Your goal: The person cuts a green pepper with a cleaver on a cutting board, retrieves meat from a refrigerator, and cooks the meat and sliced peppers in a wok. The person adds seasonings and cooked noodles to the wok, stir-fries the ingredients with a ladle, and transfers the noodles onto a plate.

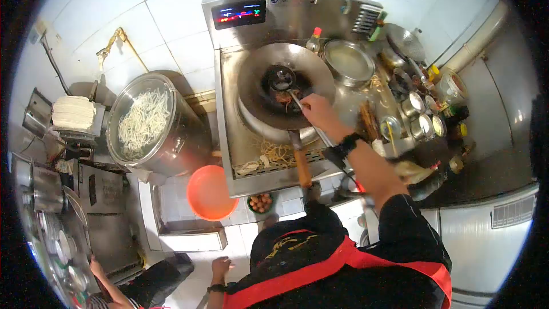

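Note:
My right hand [320, 110] is closed round the metal handle of a ladle [281, 78], whose bowl is inside the dark wok [254, 80]. Beside the ladle, some reddish-brown food [282, 97] lies at the wok's bottom. The wok sits on the steel stove, its wooden handle [302, 166] pointing towards me. Low in the view, my left hand [222, 265] hangs beside my body over the floor, fingers curled, with nothing visible in it.
A large pot [189, 137] of white noodles stands left of the stove. An orange basin [211, 193] and a bowl of eggs [261, 203] are below. Seasoning containers [413, 105] and a round metal pan [349, 63] occupy the right side. Another person's arm [108, 286] shows lower left.

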Available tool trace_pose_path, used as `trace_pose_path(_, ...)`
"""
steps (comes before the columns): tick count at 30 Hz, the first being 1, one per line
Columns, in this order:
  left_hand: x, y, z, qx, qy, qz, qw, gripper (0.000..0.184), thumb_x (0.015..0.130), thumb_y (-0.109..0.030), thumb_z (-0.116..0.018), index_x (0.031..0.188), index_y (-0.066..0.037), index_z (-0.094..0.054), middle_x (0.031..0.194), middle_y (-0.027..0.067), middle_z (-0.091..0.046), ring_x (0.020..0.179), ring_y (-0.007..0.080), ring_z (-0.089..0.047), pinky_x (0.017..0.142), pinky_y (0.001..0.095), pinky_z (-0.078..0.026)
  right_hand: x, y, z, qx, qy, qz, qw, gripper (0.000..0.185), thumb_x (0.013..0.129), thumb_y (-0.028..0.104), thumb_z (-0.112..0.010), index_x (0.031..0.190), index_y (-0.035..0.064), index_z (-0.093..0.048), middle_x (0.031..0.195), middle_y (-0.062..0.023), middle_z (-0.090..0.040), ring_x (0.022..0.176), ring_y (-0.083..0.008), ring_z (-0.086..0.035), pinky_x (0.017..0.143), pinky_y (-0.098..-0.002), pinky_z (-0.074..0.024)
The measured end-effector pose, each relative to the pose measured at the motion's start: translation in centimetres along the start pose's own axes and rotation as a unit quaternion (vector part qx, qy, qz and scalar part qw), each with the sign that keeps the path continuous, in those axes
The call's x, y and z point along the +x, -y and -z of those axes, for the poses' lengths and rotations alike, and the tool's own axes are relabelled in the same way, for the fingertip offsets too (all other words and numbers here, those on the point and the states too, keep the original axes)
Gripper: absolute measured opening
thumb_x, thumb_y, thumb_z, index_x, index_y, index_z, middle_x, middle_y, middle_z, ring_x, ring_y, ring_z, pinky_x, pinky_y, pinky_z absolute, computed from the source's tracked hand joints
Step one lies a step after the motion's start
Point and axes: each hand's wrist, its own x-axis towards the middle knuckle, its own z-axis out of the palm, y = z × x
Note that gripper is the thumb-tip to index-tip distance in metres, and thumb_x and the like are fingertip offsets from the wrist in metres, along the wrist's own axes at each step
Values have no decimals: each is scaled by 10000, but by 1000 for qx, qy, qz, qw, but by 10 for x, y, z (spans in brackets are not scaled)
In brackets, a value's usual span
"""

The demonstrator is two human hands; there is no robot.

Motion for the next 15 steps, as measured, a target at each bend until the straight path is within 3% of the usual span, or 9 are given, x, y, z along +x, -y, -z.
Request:
trace_pose_path(3, -13, -117, 12, 127, -57, -25, 990, 537, 709, -398, -727, 1038, 22, -666, 843, 185, -686, 795, 290, -670, 757, 378, -528, -12, -23, 26, 54, -18, -73, 996, 241, 785, 238, -647, 904, 32, -689, 933, -172, -654, 910, -327, -626, 841, -424, -492)
trace_pose_path(5, -21, -226, 17, 154, -103, -30, 982, 431, 769, -294, -703, 1050, 31, -661, 770, 148, -675, 671, 221, -649, 654, 336, -521, -30, -64, 47, 64, -32, -94, 993, 234, 794, 246, -642, 895, 42, -696, 899, -144, -676, 827, -310, -650, 749, -395, -513)
trace_pose_path(7, -25, -295, 9, -52, -202, -188, 960, 318, 849, -174, -632, 1095, 28, -634, 747, 110, -662, 656, 143, -627, 611, 290, -496, -58, -107, 79, 115, -72, -144, 980, 264, 788, 275, -648, 887, 35, -697, 832, -148, -684, 759, -314, -660, 703, -387, -518)
trace_pose_path(8, -28, -341, 8, -94, -207, -178, 957, 287, 877, -139, -596, 1111, 26, -617, 765, 98, -664, 664, 138, -627, 607, 282, -491, -71, -136, 93, 113, -85, -159, 977, 264, 788, 275, -648, 887, 35, -697, 832, -148, -684, 759, -314, -660, 703, -387, -518)
trace_pose_path(9, -37, -392, 6, -135, -212, -165, 954, 259, 904, -103, -559, 1127, 24, -600, 784, 87, -666, 672, 133, -626, 604, 274, -485, -91, -172, 104, 142, -84, -254, 953, 260, 798, 235, -659, 918, 6, -683, 865, -164, -685, 739, -287, -666, 699, -366, -523)
trace_pose_path(10, -53, -453, 5, -125, -178, -218, 951, 252, 913, -103, -554, 1126, 27, -591, 808, 84, -665, 693, 128, -627, 604, 265, -482, -112, -206, 114, 171, -77, -343, 920, 261, 807, 196, -670, 950, -23, -669, 898, -180, -686, 719, -261, -672, 695, -345, -529)
trace_pose_path(12, -68, -564, -20, -93, -97, -302, 944, 243, 924, -102, -545, 1128, 26, -581, 854, 81, -665, 740, 123, -629, 608, 249, -476, -152, -273, 138, 205, -140, -397, 883, 293, 800, 216, -668, 958, -31, -669, 872, -174, -692, 715, -231, -680, 670, -342, -528)
trace_pose_path(14, -78, -665, -69, -77, 54, -382, 920, 260, 939, -118, -512, 1156, 12, -569, 885, 81, -668, 791, 119, -631, 622, 241, -478, -177, -312, 169, -8, -126, -414, 901, 318, 812, 273, -631, 937, -15, -681, 842, -196, -680, 735, -298, -675, 677, -377, -523)
trace_pose_path(15, -92, -716, -103, -141, 210, -279, 926, 293, 956, -160, -489, 1186, 9, -556, 891, 83, -669, 795, 126, -635, 629, 250, -487, -187, -332, 179, -5, -126, -416, 900, 318, 812, 273, -631, 937, -15, -681, 842, -196, -680, 735, -298, -675, 677, -377, -523)
